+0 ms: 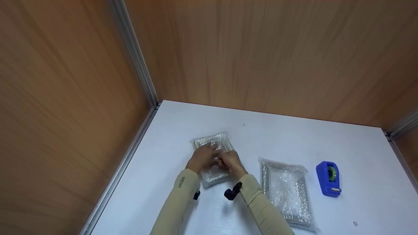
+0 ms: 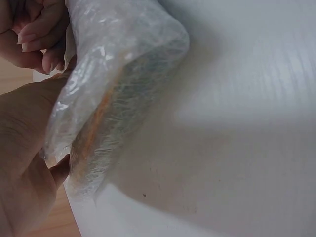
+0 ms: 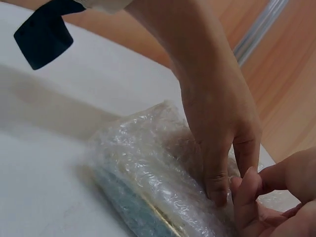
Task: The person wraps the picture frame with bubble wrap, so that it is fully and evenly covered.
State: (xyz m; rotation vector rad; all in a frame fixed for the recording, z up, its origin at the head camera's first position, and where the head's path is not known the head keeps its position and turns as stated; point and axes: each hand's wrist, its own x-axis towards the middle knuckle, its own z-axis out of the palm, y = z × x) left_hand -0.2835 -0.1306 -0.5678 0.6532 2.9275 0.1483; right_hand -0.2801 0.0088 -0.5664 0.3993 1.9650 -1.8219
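Observation:
A flat package in clear bubble wrap (image 1: 215,179) lies on the white table. My left hand (image 1: 203,157) rests on its top, fingers spread forward and the thumb pressing the wrap in the right wrist view. Close beside it, my right hand (image 1: 231,161) has curled fingers over the package's middle. Its thumb and finger (image 3: 249,185) pinch thin clear plastic near the left thumb; whether this is a wrap edge or tape is not distinguishable. A golden-brown edge shows through the wrap (image 2: 128,34) in the left wrist view.
To the right lies a second bubble-wrapped package (image 1: 284,189), apart from the first. Farther right stands a blue tape dispenser (image 1: 328,179) with a greenish roll. Wooden panels (image 1: 261,58) border the table (image 1: 183,124) at the back and left.

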